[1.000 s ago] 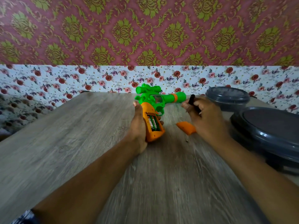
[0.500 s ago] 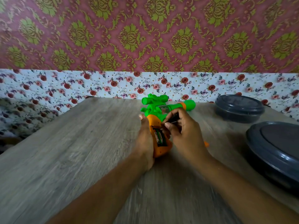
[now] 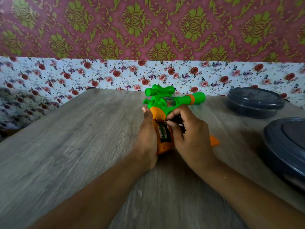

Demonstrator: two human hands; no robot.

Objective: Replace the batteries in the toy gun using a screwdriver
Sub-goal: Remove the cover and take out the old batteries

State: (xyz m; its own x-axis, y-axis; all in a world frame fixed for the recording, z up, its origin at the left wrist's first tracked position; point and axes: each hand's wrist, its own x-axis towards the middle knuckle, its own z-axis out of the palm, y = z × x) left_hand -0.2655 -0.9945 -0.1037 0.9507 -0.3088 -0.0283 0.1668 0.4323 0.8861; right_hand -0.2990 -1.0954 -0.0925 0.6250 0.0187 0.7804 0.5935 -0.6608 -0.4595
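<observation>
Moved onto the toy gun (image 3: 162,103), right hand (image 3: 189,134) fingers (image 3: 171,125) pinch the screwdriver (image 3: 176,119) beside its batteries (image 3: 162,132).

A smooth, glossy green and orange plastic toy gun (image 3: 166,104) at centre frame lies on a matt grey wood-grain table (image 3: 82,138). Two dark grey, slightly shiny round plastic lidded containers (image 3: 255,101) sit at right.

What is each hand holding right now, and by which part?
Left hand grips the green-and-orange plastic toy gun by its orange handle. Right hand pinches a black screwdriver at the open battery compartment.
</observation>
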